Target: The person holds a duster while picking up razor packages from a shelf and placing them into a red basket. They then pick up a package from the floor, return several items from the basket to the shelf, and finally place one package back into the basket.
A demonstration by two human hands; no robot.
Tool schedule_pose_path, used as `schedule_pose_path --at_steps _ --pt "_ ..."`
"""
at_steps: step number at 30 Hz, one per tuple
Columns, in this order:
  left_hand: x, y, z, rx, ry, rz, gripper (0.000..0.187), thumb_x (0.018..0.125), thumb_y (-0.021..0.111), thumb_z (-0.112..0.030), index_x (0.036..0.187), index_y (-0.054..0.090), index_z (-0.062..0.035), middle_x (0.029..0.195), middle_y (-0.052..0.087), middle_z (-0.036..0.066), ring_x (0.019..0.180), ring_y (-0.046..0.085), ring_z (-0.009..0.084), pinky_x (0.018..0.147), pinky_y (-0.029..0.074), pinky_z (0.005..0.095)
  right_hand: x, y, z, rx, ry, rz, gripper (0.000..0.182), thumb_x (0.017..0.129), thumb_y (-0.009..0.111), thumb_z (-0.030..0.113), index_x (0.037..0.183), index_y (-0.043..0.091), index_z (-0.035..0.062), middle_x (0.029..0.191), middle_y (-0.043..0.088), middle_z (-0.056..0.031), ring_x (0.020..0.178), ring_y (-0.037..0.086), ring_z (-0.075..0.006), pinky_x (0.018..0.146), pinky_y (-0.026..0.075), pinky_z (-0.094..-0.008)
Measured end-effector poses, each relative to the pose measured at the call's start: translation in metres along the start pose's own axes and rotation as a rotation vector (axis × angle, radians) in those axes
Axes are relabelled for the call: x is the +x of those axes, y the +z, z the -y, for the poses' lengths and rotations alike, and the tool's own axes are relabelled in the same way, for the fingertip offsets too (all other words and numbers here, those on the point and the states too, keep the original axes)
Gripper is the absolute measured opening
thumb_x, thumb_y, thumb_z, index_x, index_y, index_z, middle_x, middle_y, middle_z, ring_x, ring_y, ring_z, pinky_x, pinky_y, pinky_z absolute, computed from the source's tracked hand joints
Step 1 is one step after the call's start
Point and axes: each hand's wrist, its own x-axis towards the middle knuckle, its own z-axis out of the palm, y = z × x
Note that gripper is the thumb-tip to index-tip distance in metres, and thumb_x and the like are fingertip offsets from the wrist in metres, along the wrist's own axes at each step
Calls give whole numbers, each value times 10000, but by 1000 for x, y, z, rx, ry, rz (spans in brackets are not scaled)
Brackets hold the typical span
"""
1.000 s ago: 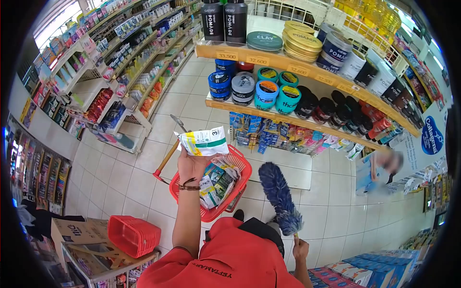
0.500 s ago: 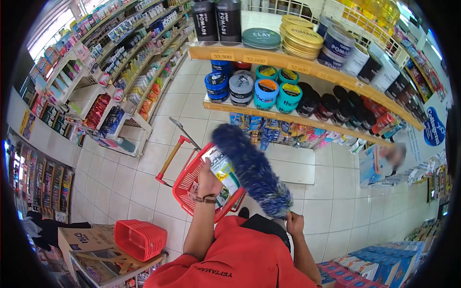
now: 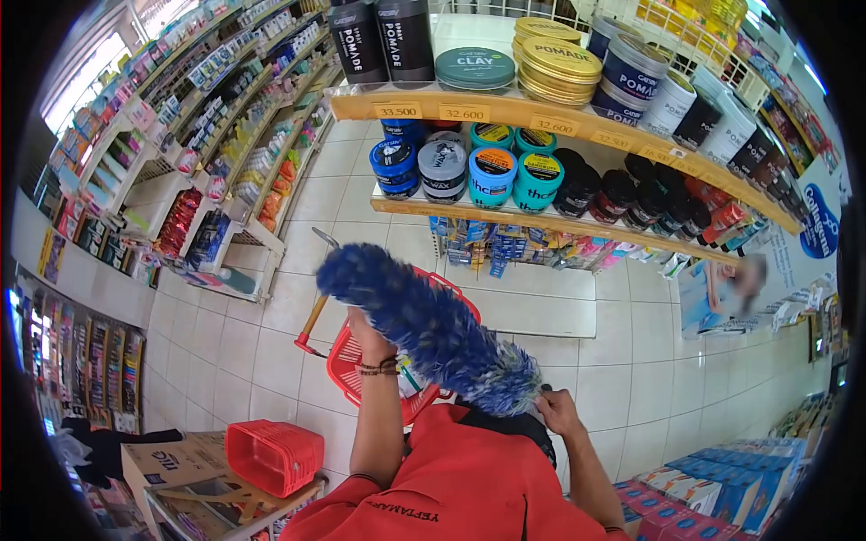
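Observation:
My right hand [image 3: 559,411] is closed round the handle end of a fluffy blue duster [image 3: 428,329]. The duster slants from that hand up to the left, in front of the red shopping basket [image 3: 344,365]. My left hand [image 3: 368,339] is over the basket, with a bracelet at its wrist. Its fingers are behind the duster's fibres, so what they hold is hidden. Small packs show in part inside the basket near my left wrist.
Ahead, a shelf [image 3: 541,115] carries pomade tins, a green clay tin [image 3: 474,69] and black spray cans. Hair wax jars [image 3: 442,169] stand on the shelf below. Stacked red baskets [image 3: 274,455] are at lower left beside a cardboard box [image 3: 170,464]. Blue cartons [image 3: 735,473] lie at lower right.
The duster has swung left and lower, and now covers the fingers of my left hand. The white Schick pack that hand held earlier is hidden. My view has shifted slightly.

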Motion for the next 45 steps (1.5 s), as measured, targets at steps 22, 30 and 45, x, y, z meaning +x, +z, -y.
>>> schedule_pose_path --at_steps 22,30,45 --pt "21 20 21 -342 -110 244 506 1057 432 -348 1444 461 -22 1500 476 150 1357 473 322 1075 443 513 -49 -35 -39 -269 279 42 514 985 534 533 844 721 75 749 662 -220 751 659 -422 672 509 -466" --pt "-7 27 47 292 97 -94 366 1103 418 -279 1365 495 -36 1273 627 135 1090 647 282 903 567 431 -96 -65 -34 -341 576 -32 658 948 427 709 927 767 146 844 710 -187 897 680 -398 788 535 -497" --pt "-109 52 193 -119 -801 183 347 996 565 -235 1247 638 -7 1231 669 154 1124 627 331 1016 510 492 -127 -66 -130 -171 374 -186 510 980 480 610 930 764 189 758 703 -132 761 684 -379 676 531 -486"
